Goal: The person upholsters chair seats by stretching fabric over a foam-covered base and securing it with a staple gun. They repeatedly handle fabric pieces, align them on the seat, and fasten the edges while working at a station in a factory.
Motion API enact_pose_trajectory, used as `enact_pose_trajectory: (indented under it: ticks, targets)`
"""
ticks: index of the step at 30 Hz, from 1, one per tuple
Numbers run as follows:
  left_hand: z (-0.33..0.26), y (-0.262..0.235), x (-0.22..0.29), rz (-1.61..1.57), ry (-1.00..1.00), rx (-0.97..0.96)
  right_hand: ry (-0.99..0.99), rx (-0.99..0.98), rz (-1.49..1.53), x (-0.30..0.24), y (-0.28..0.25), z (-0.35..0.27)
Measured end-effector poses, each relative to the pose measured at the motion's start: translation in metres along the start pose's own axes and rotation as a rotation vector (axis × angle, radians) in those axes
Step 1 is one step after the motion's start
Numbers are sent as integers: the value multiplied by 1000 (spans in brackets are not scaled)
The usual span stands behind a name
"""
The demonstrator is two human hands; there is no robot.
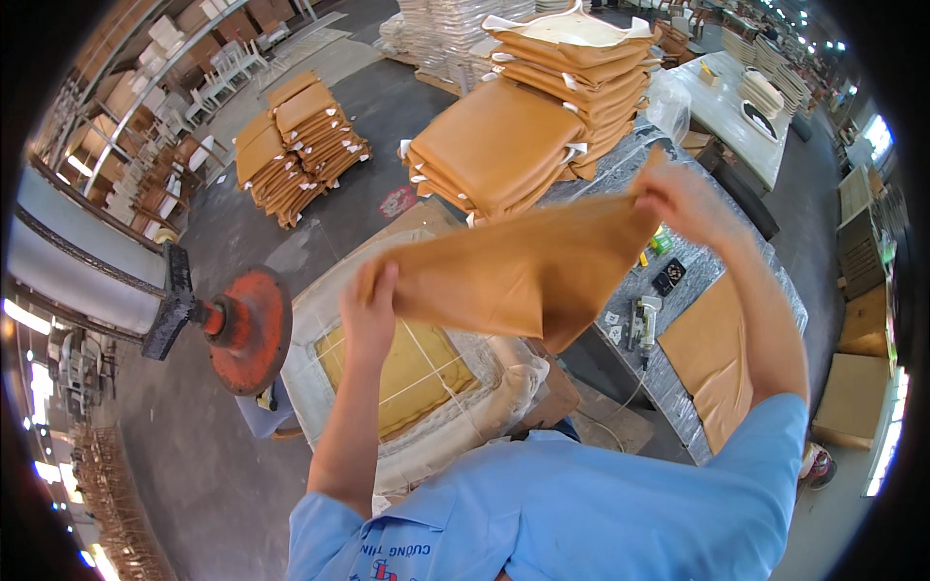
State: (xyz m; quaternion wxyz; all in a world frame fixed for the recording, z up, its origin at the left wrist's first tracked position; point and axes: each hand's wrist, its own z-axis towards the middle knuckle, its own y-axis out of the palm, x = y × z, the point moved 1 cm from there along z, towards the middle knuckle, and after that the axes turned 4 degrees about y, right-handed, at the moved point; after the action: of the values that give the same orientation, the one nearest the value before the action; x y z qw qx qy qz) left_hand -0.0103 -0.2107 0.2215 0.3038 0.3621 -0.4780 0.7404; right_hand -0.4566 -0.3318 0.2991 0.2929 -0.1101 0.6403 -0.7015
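Note:
A tan leather piece (484, 276) is stretched in the air between my two hands, its lower edge hanging in a fold. My left hand (373, 289) grips its left end, fingers closed over the edge. At the upper right corner, my right hand (686, 205) pinches the leather; this hand is slightly blurred. Below the leather, a padded seat (504, 387) with a yellow foam middle and white strings across it lies on a cardboard-covered surface. The leather hides the far part of this seat.
Tall stacks of tan leather cushions (504, 140) stand ahead, with another stack (300, 145) on the floor at left. An orange disc on a machine arm (247, 329) juts in from the left. The plastic-wrapped table (668, 349) at right bears a staple gun (643, 321) and a flat leather piece (712, 353).

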Motion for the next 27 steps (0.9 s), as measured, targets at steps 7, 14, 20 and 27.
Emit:
enact_pose_trajectory:
  ticks: [7, 14, 20, 27]
  targets:
    - [97, 37, 19, -590, 181, 88, 36, 100, -328, 39, -80, 3]
    - [162, -9, 13, -580, 349, 223, -48, 396, -336, 27, -145, 63]
    - [191, -44, -16, -739, 253, 346, -51, 427, -419, -12, -163, 131]
    - [247, -138, -62, -510, 217, 453, -231, 556, -451, -80, -152, 230]
